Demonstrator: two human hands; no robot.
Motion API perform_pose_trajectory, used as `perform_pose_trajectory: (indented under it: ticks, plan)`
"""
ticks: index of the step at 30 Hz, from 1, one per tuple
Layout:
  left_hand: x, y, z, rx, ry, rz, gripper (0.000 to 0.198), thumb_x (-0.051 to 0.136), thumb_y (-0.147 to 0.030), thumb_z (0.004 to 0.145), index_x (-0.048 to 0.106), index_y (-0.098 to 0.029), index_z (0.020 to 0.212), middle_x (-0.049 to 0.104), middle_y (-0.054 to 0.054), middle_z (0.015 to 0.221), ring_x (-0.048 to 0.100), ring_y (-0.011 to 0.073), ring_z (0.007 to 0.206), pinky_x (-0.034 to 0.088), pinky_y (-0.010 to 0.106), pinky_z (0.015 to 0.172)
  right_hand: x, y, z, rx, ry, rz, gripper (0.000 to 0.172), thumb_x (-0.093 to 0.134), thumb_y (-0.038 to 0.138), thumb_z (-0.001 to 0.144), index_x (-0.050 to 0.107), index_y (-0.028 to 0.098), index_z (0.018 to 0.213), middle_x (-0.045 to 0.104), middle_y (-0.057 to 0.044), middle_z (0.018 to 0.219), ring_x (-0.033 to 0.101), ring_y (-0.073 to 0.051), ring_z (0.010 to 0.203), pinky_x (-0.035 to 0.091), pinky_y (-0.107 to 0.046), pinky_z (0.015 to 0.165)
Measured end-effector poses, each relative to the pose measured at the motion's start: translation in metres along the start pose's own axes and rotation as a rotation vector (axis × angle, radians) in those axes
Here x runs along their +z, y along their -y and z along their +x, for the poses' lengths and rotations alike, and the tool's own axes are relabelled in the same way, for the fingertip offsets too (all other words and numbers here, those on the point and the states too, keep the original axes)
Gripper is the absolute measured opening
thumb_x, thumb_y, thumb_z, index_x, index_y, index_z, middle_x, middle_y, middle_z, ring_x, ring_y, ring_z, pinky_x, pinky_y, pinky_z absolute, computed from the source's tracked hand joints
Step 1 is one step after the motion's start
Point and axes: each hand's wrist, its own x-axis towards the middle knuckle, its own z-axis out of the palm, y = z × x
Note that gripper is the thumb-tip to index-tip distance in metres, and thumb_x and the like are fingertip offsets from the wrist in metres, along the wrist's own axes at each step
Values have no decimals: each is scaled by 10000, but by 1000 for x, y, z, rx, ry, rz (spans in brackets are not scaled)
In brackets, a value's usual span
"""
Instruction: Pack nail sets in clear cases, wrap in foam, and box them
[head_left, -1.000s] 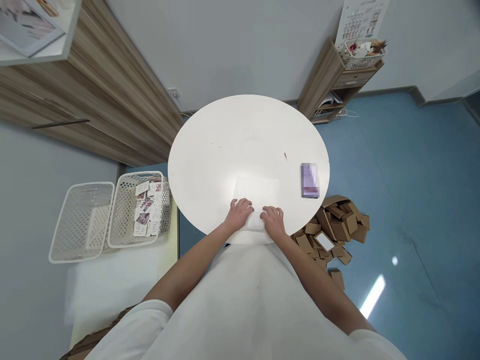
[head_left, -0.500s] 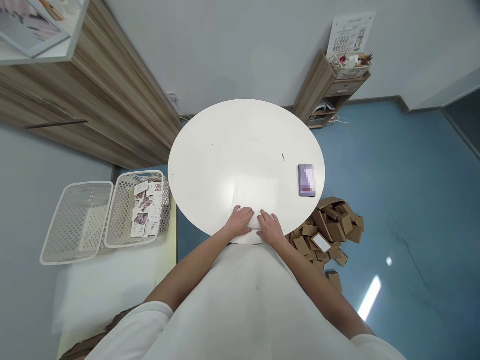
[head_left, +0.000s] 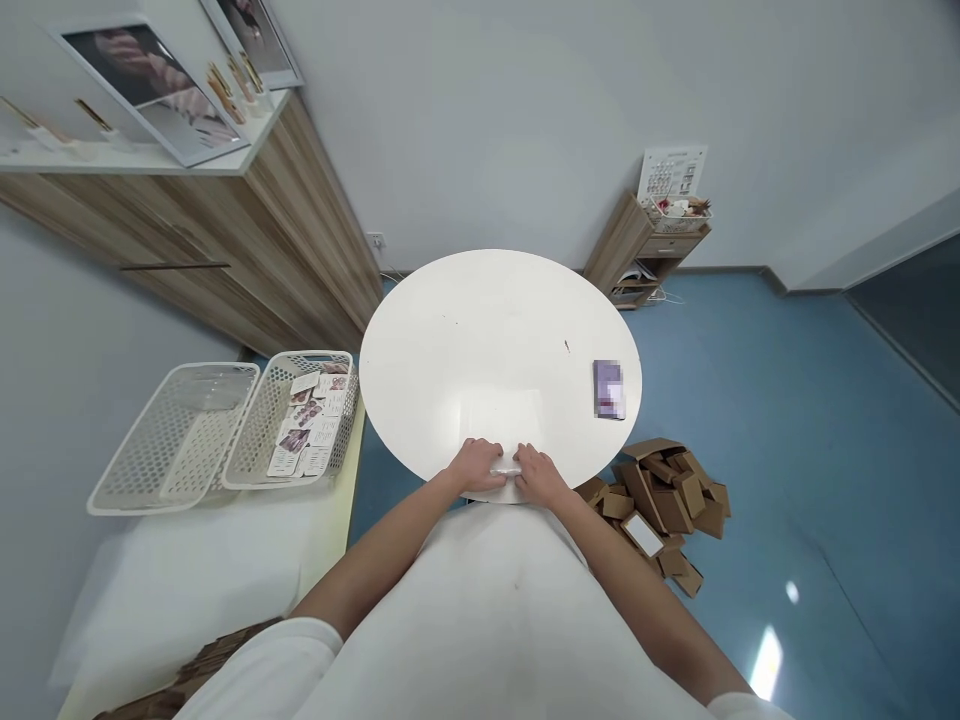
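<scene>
Forearms (head_left: 397,543) angled inward, left hand (head_left: 478,466) and right hand (head_left: 538,474) grip 1 whitish packet (head_left: 506,467) between them.

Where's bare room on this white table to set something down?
On the white table, the stretch between its far rim and the faint sheet, small dark marks aside. Crowded: near edge, by left hand, right hand and whitish item; right side, by purple package.

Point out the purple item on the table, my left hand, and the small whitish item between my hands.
Purple item (head_left: 608,389): head view, middle of its upper face.
Left hand (head_left: 477,464): head view, back of the hand.
Small whitish item (head_left: 505,465): head view, its exposed middle.
</scene>
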Motion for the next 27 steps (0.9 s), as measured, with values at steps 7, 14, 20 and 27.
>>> perform_pose_trajectory:
  ticks: [7,14,20,27]
  plan:
    - [-7,10,0,7,-74,-55,316,463,-472,757,612,-256,934,584,50,1056,495,245,1034,362,381,853,-20,-11,18,-41,-11,0,218,460,189,802,546,196,1002,559,-77,1040,528,-189,943,390,-306,791]
    - [-13,29,4,-134,-16,-321,259,439,-334,779,587,-239,969,639,13,955,575,184,848,429,292,726,-34,-17,36,31,10,153,236,447,216,816,507,220,1044,604,-39,955,565,-162,812,395,-265,686]
    - [-14,50,15,-284,14,-575,268,475,-416,742,607,-198,826,624,12,783,564,170,710,427,265,600,-40,-26,51,155,74,381,176,452,276,811,500,248,978,621,-10,889,562,-158,757,383,-248,610]
    - [-10,71,19,-521,0,-735,260,523,-419,705,572,-168,753,580,4,691,547,147,622,403,237,520,-28,-41,65,198,71,380,285,437,268,825,526,219,1092,552,-64,1061,546,-167,928,421,-271,764]
